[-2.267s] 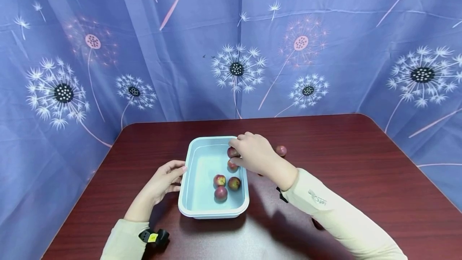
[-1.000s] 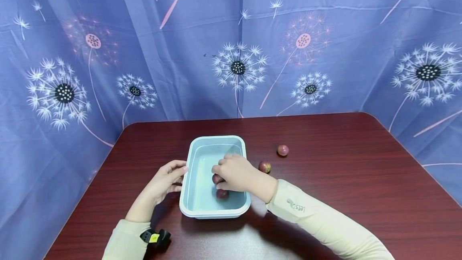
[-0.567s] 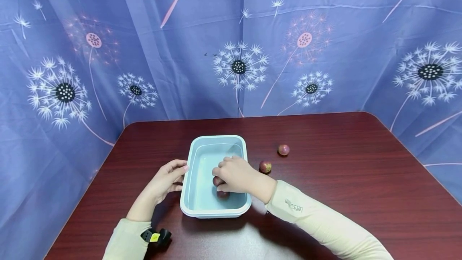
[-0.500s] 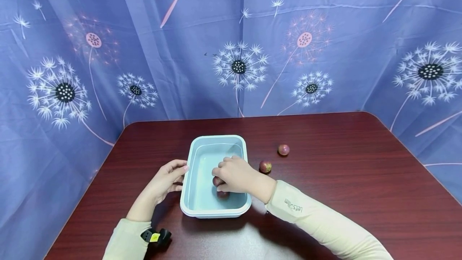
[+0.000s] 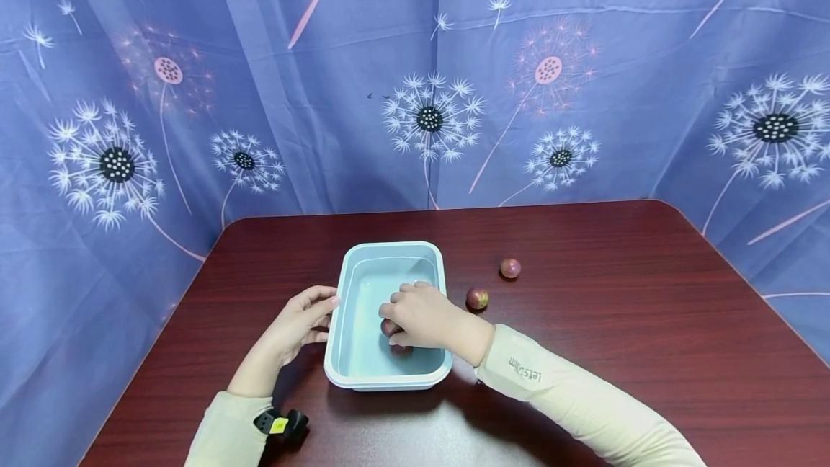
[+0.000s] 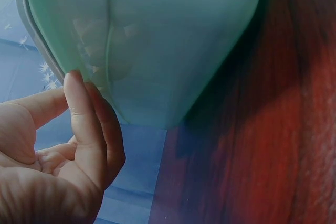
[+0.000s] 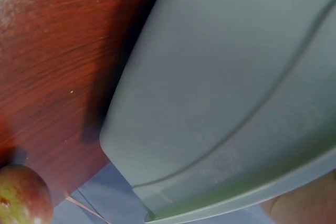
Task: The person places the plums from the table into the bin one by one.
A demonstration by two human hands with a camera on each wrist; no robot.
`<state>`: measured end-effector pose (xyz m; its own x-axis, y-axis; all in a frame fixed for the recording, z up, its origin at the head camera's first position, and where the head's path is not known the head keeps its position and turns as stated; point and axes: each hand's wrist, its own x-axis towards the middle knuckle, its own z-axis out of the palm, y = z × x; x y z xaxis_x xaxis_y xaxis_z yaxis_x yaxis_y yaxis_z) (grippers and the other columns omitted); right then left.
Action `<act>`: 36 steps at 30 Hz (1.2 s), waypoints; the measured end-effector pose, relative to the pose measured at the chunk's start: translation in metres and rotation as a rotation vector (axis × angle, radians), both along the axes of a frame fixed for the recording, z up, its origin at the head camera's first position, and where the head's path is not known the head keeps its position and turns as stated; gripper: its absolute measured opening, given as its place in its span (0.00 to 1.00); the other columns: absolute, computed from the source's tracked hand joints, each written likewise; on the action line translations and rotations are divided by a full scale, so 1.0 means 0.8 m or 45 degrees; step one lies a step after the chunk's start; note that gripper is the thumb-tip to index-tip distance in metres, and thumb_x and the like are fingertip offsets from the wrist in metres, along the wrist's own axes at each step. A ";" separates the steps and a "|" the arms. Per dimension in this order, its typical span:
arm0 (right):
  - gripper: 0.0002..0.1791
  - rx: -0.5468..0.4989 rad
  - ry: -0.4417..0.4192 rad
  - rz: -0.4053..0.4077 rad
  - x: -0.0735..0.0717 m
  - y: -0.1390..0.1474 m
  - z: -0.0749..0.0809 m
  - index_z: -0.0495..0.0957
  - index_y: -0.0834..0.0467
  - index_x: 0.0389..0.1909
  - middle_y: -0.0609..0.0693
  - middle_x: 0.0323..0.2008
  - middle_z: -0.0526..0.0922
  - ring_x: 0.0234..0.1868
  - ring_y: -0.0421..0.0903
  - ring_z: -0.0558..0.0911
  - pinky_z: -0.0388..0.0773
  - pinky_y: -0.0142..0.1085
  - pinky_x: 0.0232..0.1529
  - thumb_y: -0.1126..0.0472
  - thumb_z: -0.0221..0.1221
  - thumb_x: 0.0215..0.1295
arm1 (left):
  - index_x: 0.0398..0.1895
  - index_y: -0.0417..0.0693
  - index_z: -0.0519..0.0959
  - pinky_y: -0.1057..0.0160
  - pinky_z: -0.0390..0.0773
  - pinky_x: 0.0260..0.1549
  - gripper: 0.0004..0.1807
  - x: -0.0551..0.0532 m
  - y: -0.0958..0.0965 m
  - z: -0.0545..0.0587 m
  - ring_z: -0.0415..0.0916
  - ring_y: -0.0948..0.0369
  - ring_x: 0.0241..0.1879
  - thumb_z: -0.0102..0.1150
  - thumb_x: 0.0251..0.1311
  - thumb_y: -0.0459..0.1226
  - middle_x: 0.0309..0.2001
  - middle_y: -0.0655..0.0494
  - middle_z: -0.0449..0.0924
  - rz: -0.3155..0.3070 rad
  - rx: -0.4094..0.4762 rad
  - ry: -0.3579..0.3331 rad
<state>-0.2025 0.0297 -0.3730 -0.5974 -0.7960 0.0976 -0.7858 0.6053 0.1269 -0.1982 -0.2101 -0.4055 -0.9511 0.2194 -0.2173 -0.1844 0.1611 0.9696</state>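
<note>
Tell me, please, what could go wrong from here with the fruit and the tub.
The right hand has its fingers round a fruit inside the tub, so that smooth, round piece might slip and knock the neighbouring fruit.

The near loose fruit lies on the table close to the right wrist, so a careless move could set it rolling.

The left hand only seems to touch the tub's side lightly, so a push might slide it.
</note>
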 end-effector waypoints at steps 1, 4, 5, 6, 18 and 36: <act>0.14 -0.003 0.006 0.004 0.000 0.000 0.000 0.80 0.48 0.38 0.42 0.29 0.80 0.32 0.42 0.76 0.69 0.32 0.29 0.46 0.67 0.53 | 0.62 0.32 0.63 0.65 0.81 0.31 0.25 0.000 0.000 0.000 0.79 0.65 0.31 0.49 0.69 0.41 0.40 0.54 0.79 -0.005 0.001 0.004; 0.18 -0.005 0.011 0.008 0.000 0.001 -0.001 0.79 0.49 0.41 0.43 0.31 0.79 0.35 0.42 0.77 0.72 0.34 0.33 0.45 0.67 0.53 | 0.62 0.32 0.63 0.65 0.81 0.30 0.25 0.001 0.000 0.001 0.79 0.66 0.31 0.49 0.70 0.41 0.40 0.54 0.79 -0.006 0.005 0.004; 0.20 -0.007 0.003 0.006 0.000 0.001 -0.001 0.79 0.49 0.43 0.43 0.32 0.79 0.37 0.42 0.77 0.73 0.35 0.34 0.45 0.67 0.53 | 0.62 0.32 0.63 0.65 0.80 0.30 0.25 0.001 0.000 0.001 0.79 0.66 0.31 0.49 0.70 0.41 0.39 0.55 0.79 -0.005 0.007 0.004; 0.22 -0.010 -0.004 0.003 0.000 0.001 -0.001 0.78 0.49 0.46 0.44 0.34 0.79 0.38 0.43 0.78 0.74 0.35 0.35 0.44 0.67 0.52 | 0.62 0.32 0.63 0.65 0.81 0.30 0.25 0.001 0.000 0.001 0.79 0.66 0.31 0.49 0.70 0.40 0.39 0.55 0.79 -0.005 0.008 0.004; 0.39 -0.007 -0.048 -0.114 0.000 0.002 0.003 0.68 0.47 0.64 0.50 0.57 0.77 0.51 0.47 0.79 0.76 0.41 0.48 0.39 0.66 0.52 | 0.62 0.33 0.63 0.65 0.81 0.31 0.25 0.001 0.001 0.002 0.79 0.65 0.32 0.48 0.70 0.41 0.40 0.55 0.79 0.001 -0.005 0.008; 0.32 -0.137 0.035 -0.128 0.006 0.020 0.013 0.74 0.51 0.58 0.50 0.47 0.79 0.45 0.49 0.79 0.79 0.42 0.40 0.45 0.67 0.51 | 0.63 0.34 0.63 0.65 0.81 0.32 0.26 0.001 0.000 -0.002 0.79 0.65 0.32 0.50 0.69 0.43 0.42 0.53 0.79 0.000 -0.011 0.003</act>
